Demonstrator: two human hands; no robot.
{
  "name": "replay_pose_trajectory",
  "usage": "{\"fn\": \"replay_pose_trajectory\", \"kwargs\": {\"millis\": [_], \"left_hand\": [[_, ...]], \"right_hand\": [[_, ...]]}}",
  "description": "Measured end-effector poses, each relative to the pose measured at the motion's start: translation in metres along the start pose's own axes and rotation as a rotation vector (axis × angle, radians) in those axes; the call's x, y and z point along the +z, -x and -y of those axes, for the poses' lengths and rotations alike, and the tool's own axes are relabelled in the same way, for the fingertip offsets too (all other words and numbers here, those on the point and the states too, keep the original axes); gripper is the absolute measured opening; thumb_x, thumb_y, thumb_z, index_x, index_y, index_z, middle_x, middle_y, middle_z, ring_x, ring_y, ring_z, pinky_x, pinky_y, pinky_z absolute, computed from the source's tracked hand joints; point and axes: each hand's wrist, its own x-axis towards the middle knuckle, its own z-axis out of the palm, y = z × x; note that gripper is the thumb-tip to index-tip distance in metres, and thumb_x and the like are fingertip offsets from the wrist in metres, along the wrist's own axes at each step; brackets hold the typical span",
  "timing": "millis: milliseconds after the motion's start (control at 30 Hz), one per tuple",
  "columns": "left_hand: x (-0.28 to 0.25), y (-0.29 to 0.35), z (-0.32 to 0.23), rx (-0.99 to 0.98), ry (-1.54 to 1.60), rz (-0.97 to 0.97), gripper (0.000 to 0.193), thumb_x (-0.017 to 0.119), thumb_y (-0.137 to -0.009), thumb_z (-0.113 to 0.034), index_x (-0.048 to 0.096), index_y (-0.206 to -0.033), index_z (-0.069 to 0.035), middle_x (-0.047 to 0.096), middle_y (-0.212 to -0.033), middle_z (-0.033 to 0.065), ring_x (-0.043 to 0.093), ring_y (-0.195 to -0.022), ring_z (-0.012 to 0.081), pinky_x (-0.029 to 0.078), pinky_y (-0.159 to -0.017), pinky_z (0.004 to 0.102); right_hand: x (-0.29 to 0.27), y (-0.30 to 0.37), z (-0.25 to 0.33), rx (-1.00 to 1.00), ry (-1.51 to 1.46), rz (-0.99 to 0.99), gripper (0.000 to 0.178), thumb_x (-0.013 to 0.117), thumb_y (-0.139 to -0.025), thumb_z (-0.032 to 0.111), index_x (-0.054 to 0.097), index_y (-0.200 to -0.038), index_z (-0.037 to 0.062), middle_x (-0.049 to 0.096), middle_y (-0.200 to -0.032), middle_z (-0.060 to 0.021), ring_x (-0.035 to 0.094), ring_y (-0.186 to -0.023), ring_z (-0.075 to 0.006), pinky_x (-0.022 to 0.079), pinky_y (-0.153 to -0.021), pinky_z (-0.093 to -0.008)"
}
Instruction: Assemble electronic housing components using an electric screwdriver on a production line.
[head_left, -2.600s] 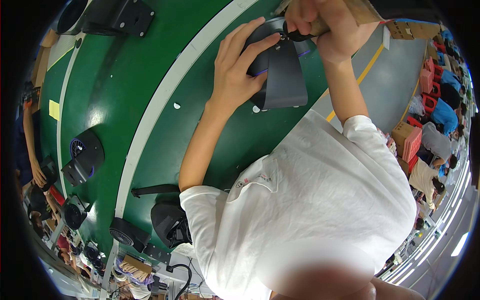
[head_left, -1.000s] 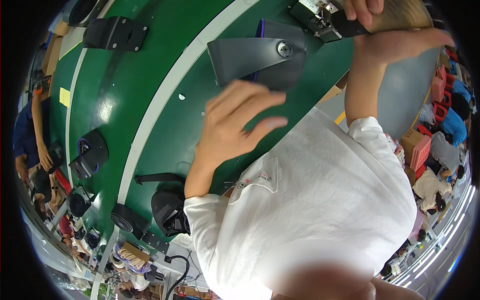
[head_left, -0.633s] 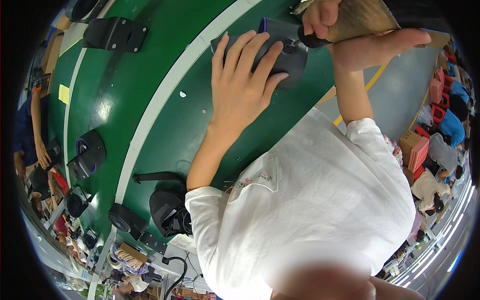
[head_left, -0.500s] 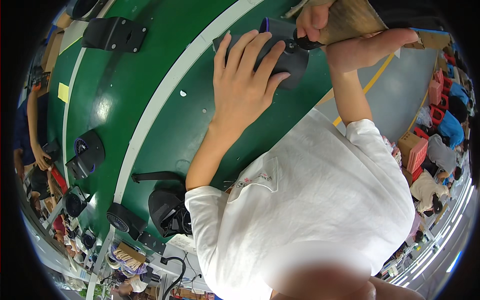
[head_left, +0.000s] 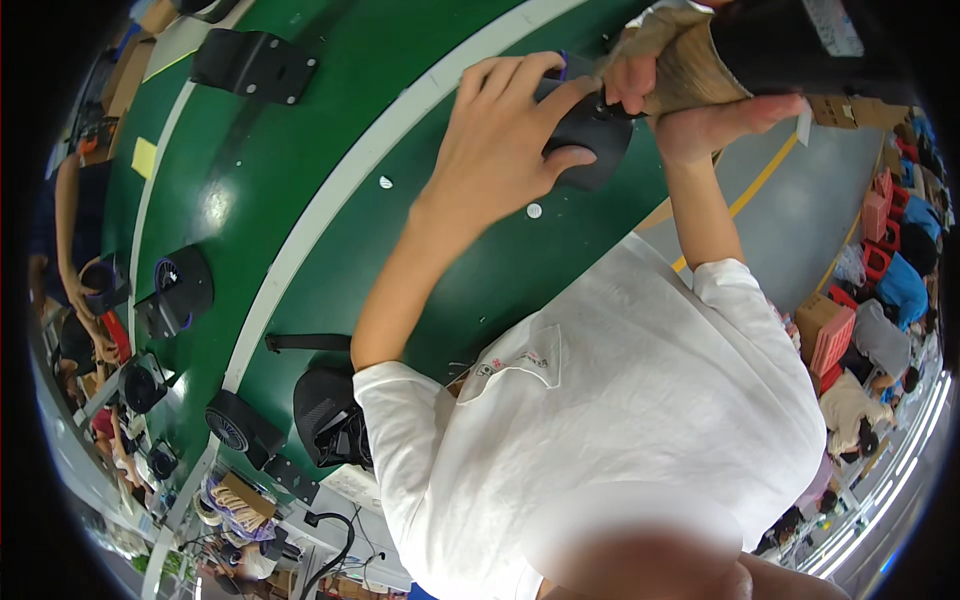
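My left hand is wrapped over a dark grey rounded housing at the top middle. Its fingers lie along the far side and the thumb along the near side. A bit of purple rim shows beyond the fingers. In my right hand is a thick black power tool, which looks like an electric screwdriver, with a worn tan wrap around its grip. The tool's dark tip end meets the housing close to my left fingers; the exact contact point is hidden.
Past a white strip, a green work surface carries a black bracket and a fan with a purple ring. Another black fan and a black bag-like item lie nearer. Small white discs dot the bench. A co-worker's arm is at far left.
My left hand has moved right over the housing, its fingers drawn closer together. The tool has tilted and more of its black body shows. At far left, the co-worker's hands have shifted.
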Motion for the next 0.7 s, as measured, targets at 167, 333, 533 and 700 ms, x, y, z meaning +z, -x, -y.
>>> {"fn": "replay_pose_trajectory", "kwargs": {"millis": [167, 333, 533, 700], "left_hand": [[-0.016, -0.032, 0.022, 0.07, 0.038, 0.308, 0.056, 0.08, -0.061, -0.03, 0.064, -0.112, -0.013, 0.057, -0.098, 0.0041, 0.053, -0.096, 0.0248, 0.038, -0.087, 0.036], [-0.036, -0.049, 0.044, 0.129, -0.188, 0.358, 0.056, 0.079, -0.061, -0.029, 0.064, -0.112, -0.012, 0.057, -0.089, 0.0039, 0.053, -0.092, 0.0227, 0.038, -0.083, 0.0344], [-0.033, -0.053, 0.123, 0.202, -1.118, 0.314, 0.043, 0.071, -0.068, -0.012, 0.064, -0.11, -0.012, 0.06, -0.095, 0.0046, 0.052, -0.102, 0.022, 0.04, -0.086, 0.0358], [-0.106, -0.046, 0.141, 0.116, -0.38, -0.01, 0.042, 0.059, -0.079, 0.003, 0.055, -0.119, -0.006, 0.053, -0.115, 0.0205, 0.053, -0.108, 0.0383, 0.043, -0.095, 0.0432]], "right_hand": [[-0.017, 0.013, -0.011, -0.104, -0.215, -0.086, 0.1, 0.024, -0.077, 0.085, 0.036, -0.127, -0.0012, 0.049, -0.054, -0.0086, 0.045, -0.037, -0.0193, 0.044, -0.04, -0.031], [-0.041, 0.014, 0.0, -0.21, -0.355, -0.188, 0.097, 0.026, -0.081, 0.081, 0.032, -0.135, 0.0008, 0.048, -0.055, -0.0085, 0.043, -0.038, -0.0191, 0.043, -0.04, -0.0323], [-0.084, 0.025, -0.012, -0.03, -0.059, -0.409, 0.091, 0.031, -0.083, 0.076, 0.028, -0.14, 0.0051, 0.049, -0.063, -0.011, 0.044, -0.047, -0.0191, 0.041, -0.044, -0.0314], [-0.119, 0.032, -0.024, -0.019, -0.002, -0.452, 0.091, 0.033, -0.083, 0.076, 0.026, -0.141, 0.0063, 0.05, -0.065, -0.0114, 0.045, -0.049, -0.0192, 0.041, -0.047, -0.0329]]}}
